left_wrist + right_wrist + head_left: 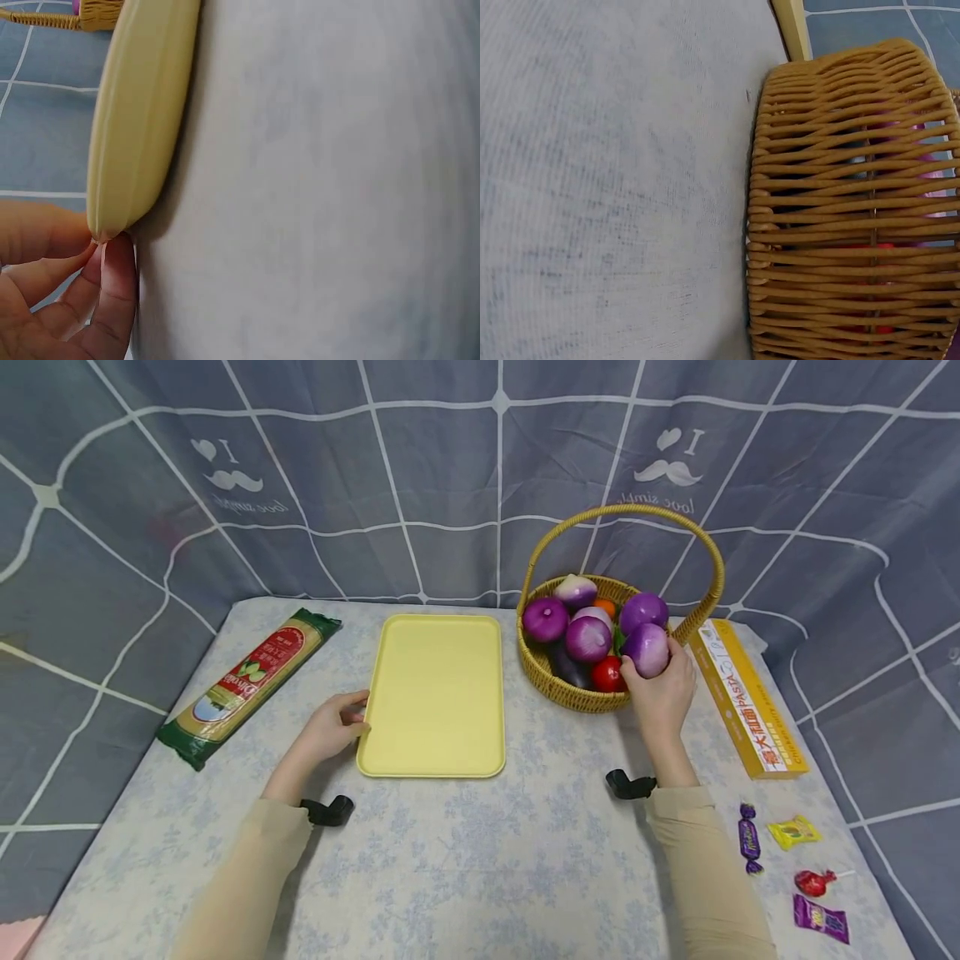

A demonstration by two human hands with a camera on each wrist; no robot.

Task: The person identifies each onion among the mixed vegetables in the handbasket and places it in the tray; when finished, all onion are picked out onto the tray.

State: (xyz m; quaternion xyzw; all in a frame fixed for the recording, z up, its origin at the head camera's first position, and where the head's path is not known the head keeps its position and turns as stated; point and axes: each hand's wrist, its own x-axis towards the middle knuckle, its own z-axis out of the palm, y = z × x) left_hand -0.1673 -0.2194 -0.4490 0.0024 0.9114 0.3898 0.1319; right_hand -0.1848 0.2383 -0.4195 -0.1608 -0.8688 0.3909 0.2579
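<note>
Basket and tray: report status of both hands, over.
Left hand pinches the yellow tray at its near left corner. Right hand holds a purple onion at the basket rim. Nothing in the way.

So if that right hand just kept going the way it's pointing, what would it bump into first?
The right hand already grips a purple onion at the near rim of the wicker basket. Going straight on, up and away, it would probably press that onion into the other purple onion right behind it, though depth is hard to judge.
</note>
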